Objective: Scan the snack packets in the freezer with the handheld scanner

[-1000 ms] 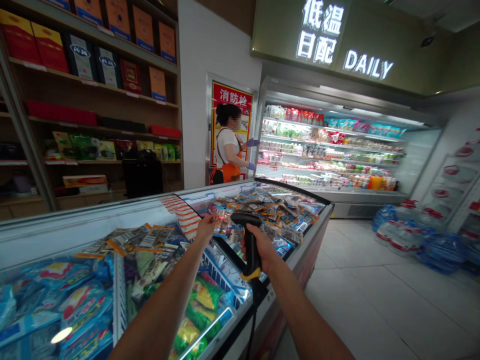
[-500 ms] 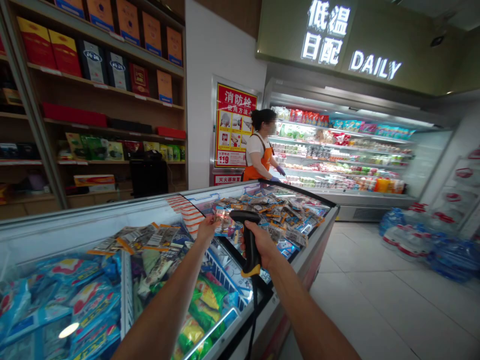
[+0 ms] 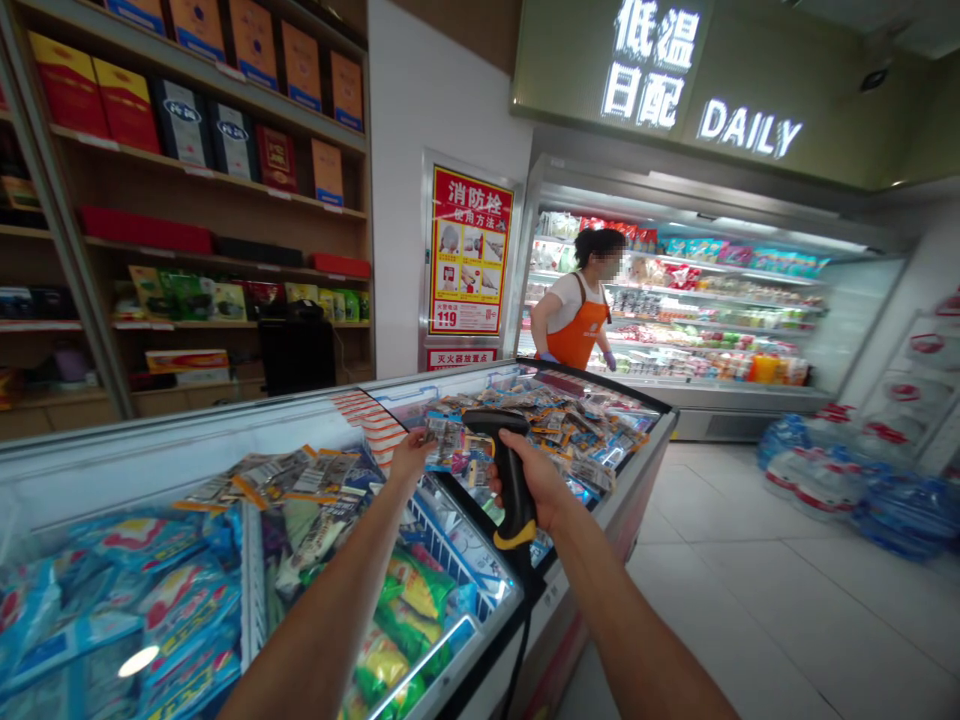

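Observation:
My right hand (image 3: 541, 482) is wrapped around the handle of a black and yellow barcode scanner (image 3: 514, 490), its head tilted toward the left and its cord hanging down over the freezer's edge. In my left hand (image 3: 409, 458), closed fingertips pinch the left edge of a small printed plastic packet (image 3: 445, 440), just left of the scanner head. Both hands are above a glass-topped chest freezer (image 3: 600, 520). Beyond them, many packets with orange edges (image 3: 574, 415) lie in a loose heap.
A wire basket (image 3: 450, 545) holds green and yellow bags. Blue bags (image 3: 172, 590) fill the freezer's left part. A person in an orange apron (image 3: 581, 330) stands beyond it, by a lit fridge (image 3: 720, 290). Bottled water (image 3: 817, 480) stands on the floor to the right.
The scanner has tilted, its handle end swinging right, and my right hand has shifted slightly right. The packet's face has turned a little. The person in the apron has moved right.

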Tool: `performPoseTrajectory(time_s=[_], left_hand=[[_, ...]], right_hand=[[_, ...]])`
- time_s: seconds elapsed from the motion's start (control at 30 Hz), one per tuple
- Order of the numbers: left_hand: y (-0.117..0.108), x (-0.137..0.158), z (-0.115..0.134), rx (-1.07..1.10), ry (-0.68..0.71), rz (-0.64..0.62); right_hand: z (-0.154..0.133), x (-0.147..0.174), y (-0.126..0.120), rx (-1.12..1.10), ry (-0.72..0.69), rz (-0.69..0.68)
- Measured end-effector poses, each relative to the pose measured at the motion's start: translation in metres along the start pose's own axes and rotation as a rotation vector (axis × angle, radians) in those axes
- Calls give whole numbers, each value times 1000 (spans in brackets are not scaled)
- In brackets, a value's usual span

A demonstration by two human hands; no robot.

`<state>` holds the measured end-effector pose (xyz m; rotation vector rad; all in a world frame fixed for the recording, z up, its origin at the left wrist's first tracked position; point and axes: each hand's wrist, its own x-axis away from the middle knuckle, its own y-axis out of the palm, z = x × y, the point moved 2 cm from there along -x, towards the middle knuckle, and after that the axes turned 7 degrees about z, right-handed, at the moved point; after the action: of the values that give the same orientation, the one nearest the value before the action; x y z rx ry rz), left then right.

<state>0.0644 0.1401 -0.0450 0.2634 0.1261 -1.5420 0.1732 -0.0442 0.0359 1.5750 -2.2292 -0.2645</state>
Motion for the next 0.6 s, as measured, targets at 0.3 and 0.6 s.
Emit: performPoseTrajectory(time_s=[0.3, 0.6], left_hand=[[-10, -4, 6, -287, -9, 25], [-111, -29, 44, -1135, 1, 207]], right_hand=[[-1, 0, -1, 41, -42, 56], [7, -22, -39, 122, -83, 316]])
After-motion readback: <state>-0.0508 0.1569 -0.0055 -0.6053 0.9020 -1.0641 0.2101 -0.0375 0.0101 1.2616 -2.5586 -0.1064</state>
